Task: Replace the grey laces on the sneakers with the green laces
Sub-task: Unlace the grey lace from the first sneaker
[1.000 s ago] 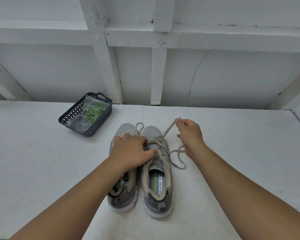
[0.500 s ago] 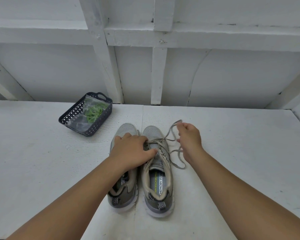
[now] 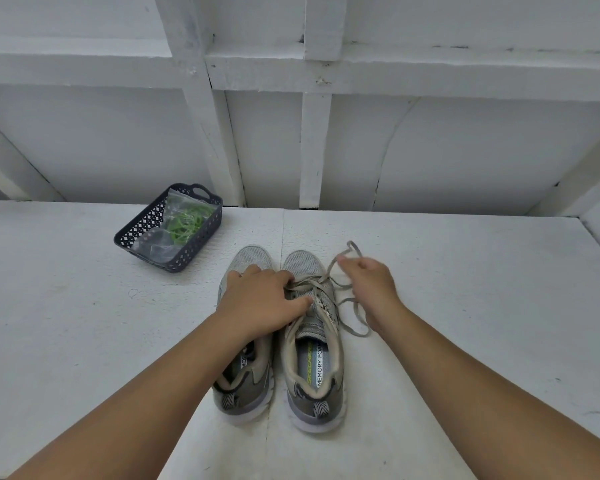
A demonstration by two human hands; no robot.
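**Unlacing the right sneaker**

The left hand (image 3: 262, 299) presses flat on the right sneaker (image 3: 312, 341), pinning it so the right hand (image 3: 369, 282), fingers pinching the grey lace (image 3: 340, 261), can pull. Green laces (image 3: 184, 221) wait bagged in the basket (image 3: 168, 226), beyond that sneaker.

Both forearms are bare, no sleeves, left hand (image 3: 262, 299) and right hand (image 3: 371, 284) ungloved.

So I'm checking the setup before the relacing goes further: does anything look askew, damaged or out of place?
Nothing looks damaged or spilled. The only untidy thing is the grey lace of the right sneaker, trailing loose onto the white surface, as expected in unlacing. The green laces sit bagged in the dark basket.
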